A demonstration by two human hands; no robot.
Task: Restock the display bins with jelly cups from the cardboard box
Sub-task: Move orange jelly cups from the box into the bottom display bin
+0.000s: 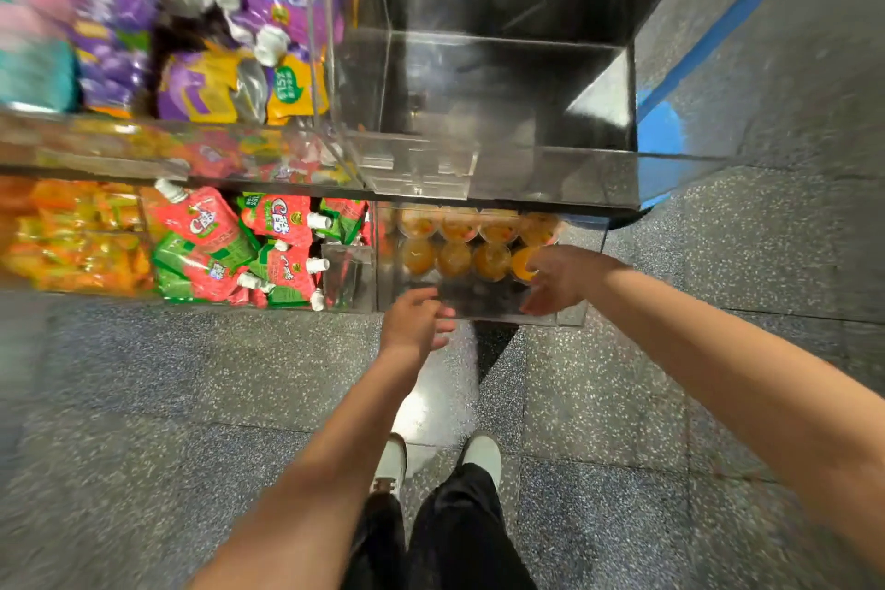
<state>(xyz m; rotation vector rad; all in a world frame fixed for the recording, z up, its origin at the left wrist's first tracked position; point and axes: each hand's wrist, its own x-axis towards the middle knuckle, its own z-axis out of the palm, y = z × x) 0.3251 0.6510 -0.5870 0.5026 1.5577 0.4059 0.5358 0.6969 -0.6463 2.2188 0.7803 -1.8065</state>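
red pouch [282, 218] — large "c"

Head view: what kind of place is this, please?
Probably a shop's snack aisle: clear display bins hold rows of jelly cups, neighbouring bins hold spouted drink pouches, and the floor is speckled stone.

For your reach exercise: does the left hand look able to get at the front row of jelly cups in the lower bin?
Probably yes: the left hand hovers at the bin, with nothing between it and the jelly cups.
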